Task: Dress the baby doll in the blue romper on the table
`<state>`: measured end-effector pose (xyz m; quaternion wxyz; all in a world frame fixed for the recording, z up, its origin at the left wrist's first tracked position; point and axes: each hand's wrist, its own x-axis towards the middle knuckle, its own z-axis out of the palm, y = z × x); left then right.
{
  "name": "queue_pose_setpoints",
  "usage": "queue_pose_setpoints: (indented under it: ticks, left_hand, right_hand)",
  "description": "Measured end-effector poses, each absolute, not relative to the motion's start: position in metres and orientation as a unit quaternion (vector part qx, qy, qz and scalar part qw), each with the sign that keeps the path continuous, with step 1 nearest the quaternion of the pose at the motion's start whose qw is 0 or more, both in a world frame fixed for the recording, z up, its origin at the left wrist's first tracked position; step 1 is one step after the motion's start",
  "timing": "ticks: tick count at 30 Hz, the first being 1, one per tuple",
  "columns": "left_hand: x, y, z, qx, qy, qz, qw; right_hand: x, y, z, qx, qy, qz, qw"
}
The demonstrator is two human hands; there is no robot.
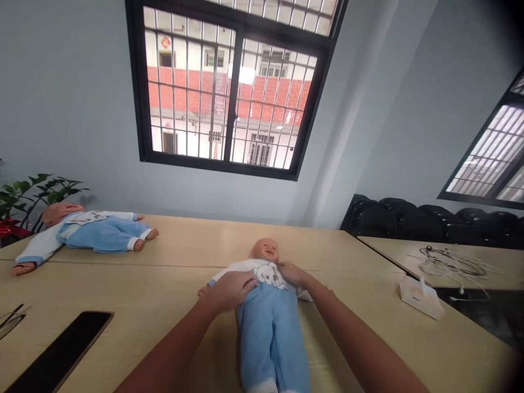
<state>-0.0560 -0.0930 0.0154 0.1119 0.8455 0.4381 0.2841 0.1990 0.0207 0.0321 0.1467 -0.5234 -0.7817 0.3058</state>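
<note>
A baby doll point(268, 305) in a blue and white outfit lies on its back on the table, head away from me. A white animal face decorates the chest of its outfit. At the doll's left-hand side in the view, my left hand point(235, 288) is closed, fingertips pinching the blue cloth beside the chest patch. My right hand point(292, 274) is closed at the doll's other shoulder, just below its chin, with its fingers on the edge of the outfit. Part of the doll's arm on that side is hidden behind my right forearm.
A second doll point(108, 232) in similar clothes lies at the back left, near a potted plant point(41, 188). A dark phone point(61, 349) and glasses point(12, 319) are at the front left. A tissue box point(421, 297) and tangled cables point(454, 262) are on the right.
</note>
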Motion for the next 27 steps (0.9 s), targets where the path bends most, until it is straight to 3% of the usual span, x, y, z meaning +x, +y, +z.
queue_pose_setpoints:
  ticks: [4, 10, 19, 22, 27]
  left_hand:
    - [-0.061, -0.088, 0.018, 0.82, 0.409, 0.371, 0.149]
    - [-0.073, -0.091, 0.032, 0.838, 0.376, 0.309, 0.249]
    - [-0.074, -0.091, 0.029, 0.852, 0.368, 0.282, 0.244]
    - [-0.069, -0.091, 0.028, 0.852, 0.39, 0.266, 0.226]
    - [-0.052, -0.099, 0.028, 0.848, 0.431, 0.252, 0.176]
  right_hand:
    - [0.18, -0.001, 0.026, -0.487, -0.751, 0.429, 0.122]
    - [0.162, -0.019, 0.025, -0.401, -0.667, 0.62, 0.1]
    - [0.206, -0.027, 0.018, -0.424, -0.555, 0.699, 0.153]
    - [0.217, -0.038, 0.009, -0.421, -0.496, 0.733, 0.197]
    - [0.232, -0.063, -0.002, -0.376, -0.515, 0.672, 0.375]
